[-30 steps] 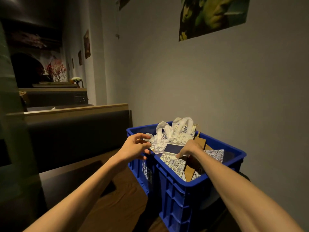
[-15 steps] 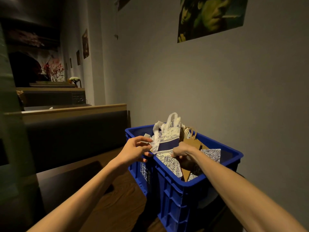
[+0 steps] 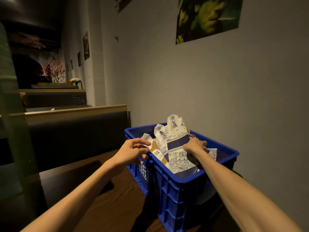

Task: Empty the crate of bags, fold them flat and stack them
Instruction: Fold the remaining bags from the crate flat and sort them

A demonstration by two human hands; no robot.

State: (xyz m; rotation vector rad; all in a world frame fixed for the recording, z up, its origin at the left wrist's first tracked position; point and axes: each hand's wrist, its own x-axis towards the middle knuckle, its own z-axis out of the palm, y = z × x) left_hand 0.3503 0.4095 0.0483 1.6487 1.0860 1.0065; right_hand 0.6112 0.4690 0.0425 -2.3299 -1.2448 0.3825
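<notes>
right fingers gripping bag, seemingly

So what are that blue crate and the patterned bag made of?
The blue crate looks like moulded plastic: ribbed walls, slight sheen. The patterned bag seems to be paper with a matt print, since it holds sharp creases and stiff flat handles, though coated fabric can't be ruled out.

crate: glossy ribbed plastic | bags: printed paper | table: grained wood
</notes>
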